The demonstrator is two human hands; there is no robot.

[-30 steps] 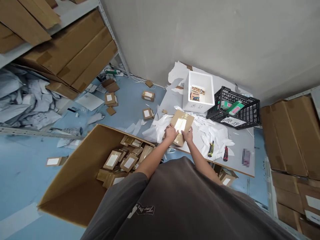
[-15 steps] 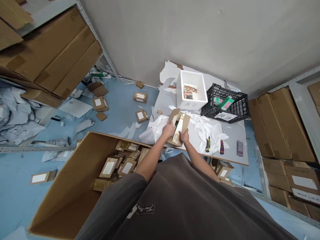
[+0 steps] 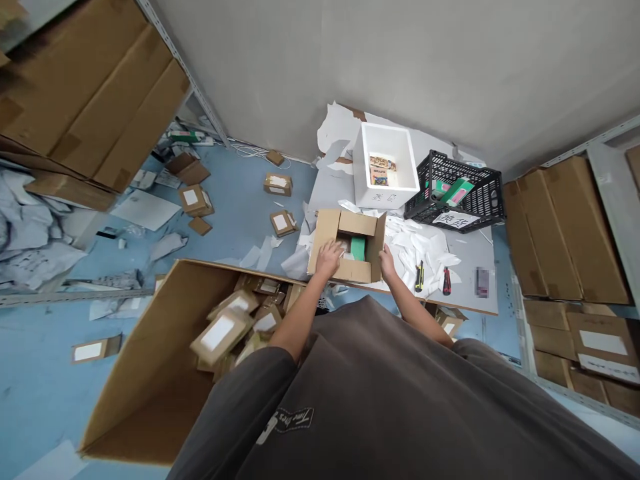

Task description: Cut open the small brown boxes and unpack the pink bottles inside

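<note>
Above the table's front edge, a brown cardboard box [image 3: 354, 270] has its flaps spread wide. A green item [image 3: 357, 248] shows inside, next to something pale partly hidden by fingers. My left hand [image 3: 329, 259] is closed at the box's left flap, its fingertips reaching the rim of the opening. On the other side my right hand [image 3: 387, 263] grips the right flap near its front corner. White paper strips [image 3: 406, 250] lie beside the box. To the right on the table rest a yellow-black utility knife [image 3: 419, 276] and a red-black one [image 3: 447, 281].
A white foam box [image 3: 384, 197] with snack packs and a black crate [image 3: 453, 193] with green boxes stand behind. A large open carton [image 3: 135, 393] with several parcels is at my left. Small boxes [image 3: 283, 223] lie on the floor; shelves flank both sides.
The cardboard box's flaps have opened outward, exposing the green item. My hands have moved apart with them. Parcels in the large carton have shifted, and one is blurred.
</note>
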